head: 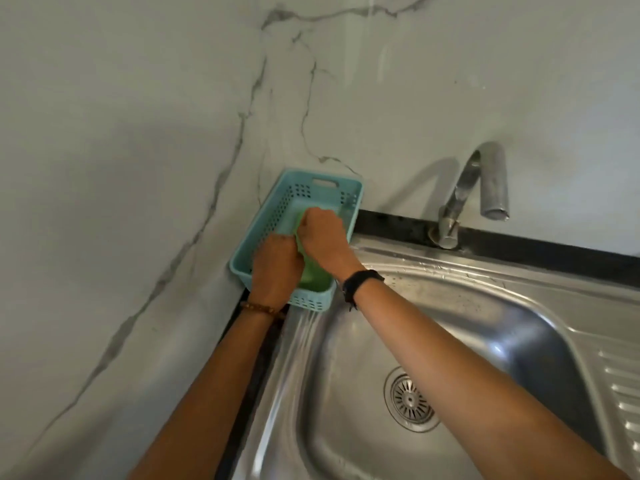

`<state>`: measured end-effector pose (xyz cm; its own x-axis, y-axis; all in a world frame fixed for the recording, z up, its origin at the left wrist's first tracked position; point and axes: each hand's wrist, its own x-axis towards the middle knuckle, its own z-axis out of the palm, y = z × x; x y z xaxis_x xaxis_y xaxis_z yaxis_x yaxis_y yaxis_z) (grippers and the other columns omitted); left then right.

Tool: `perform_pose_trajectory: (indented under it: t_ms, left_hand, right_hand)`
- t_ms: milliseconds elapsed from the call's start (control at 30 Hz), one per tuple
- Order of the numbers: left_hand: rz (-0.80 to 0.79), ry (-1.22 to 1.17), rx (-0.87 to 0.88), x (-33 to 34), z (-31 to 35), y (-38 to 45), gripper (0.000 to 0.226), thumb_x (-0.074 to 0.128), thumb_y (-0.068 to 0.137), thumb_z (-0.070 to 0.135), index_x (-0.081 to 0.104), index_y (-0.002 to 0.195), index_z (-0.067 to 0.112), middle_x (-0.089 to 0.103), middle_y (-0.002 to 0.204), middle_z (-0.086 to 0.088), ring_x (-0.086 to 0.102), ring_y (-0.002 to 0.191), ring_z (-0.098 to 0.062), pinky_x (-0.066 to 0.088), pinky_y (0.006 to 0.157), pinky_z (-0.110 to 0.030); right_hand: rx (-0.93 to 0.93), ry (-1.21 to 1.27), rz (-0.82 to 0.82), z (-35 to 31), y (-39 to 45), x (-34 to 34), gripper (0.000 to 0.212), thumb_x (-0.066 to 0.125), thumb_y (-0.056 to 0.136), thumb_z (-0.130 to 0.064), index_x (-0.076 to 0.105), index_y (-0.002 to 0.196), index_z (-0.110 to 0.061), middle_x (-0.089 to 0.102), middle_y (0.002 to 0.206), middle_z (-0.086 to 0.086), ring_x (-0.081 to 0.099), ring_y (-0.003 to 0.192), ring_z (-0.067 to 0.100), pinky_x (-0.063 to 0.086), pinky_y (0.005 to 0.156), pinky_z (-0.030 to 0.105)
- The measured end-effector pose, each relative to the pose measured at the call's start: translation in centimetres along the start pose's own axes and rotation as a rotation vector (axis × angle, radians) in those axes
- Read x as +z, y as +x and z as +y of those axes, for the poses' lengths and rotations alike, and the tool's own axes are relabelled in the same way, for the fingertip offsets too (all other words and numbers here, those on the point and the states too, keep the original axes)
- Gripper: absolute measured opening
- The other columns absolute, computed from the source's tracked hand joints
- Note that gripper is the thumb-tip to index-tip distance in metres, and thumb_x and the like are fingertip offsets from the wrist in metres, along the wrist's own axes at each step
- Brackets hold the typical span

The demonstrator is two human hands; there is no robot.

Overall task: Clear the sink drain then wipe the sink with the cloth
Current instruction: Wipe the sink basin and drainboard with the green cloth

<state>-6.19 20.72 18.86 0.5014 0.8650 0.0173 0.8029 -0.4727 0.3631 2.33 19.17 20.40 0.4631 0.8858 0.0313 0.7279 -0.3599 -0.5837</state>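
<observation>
Both hands, the left hand (277,268) and right hand (322,233), grip the green cloth (313,277) inside the turquoise basket (277,209) at frame centre-left, while the drain strainer (410,400) at lower centre looks clear, so the steel sink (485,306) probably remains unwiped.

Both forearms are bare and sleeveless, the left wrist circled by a brown beaded bracelet (258,309) and the right wrist by a black band (362,279) with a short dangling strap end.
</observation>
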Motion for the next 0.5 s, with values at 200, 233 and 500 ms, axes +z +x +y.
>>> perform_pose_trajectory:
  t_ms: [200,233,500]
  left_hand:
    - [-0.099,-0.012,-0.083,1.6,-1.8,0.3,0.022,0.044,0.089,0.010,0.061,0.083,-0.004,0.067,0.090,-0.019,0.062,0.082,-0.033,0.040,0.062,-0.032]
    - [-0.086,-0.004,-0.091,1.7,-1.7,0.4,0.022,0.045,0.089,0.010,0.061,0.082,-0.002,0.068,0.089,-0.018,0.062,0.081,-0.032,0.038,0.061,-0.032]
    - [0.025,-0.101,-0.109,2.1,-2.0,0.5,0.025,0.047,0.088,0.011,0.050,0.064,0.007,0.063,0.078,-0.014,0.054,0.068,-0.023,0.036,0.057,-0.032]
  right_hand:
    - [0.150,-0.153,-0.218,1.4,3.6,4.2,0.027,0.051,0.094,-0.023,0.062,0.106,-0.001,0.065,0.112,0.015,0.062,0.103,0.028,0.049,0.080,0.032]
    - [0.181,-0.180,-0.235,1.5,4.1,4.8,0.032,0.052,0.094,-0.031,0.063,0.105,-0.003,0.066,0.109,0.012,0.063,0.102,0.027,0.049,0.078,0.031]
    - [0.199,-0.234,-0.208,1.9,5.8,6.7,0.028,0.048,0.094,-0.029,0.065,0.096,-0.006,0.067,0.097,0.008,0.064,0.090,0.023,0.041,0.066,0.026]
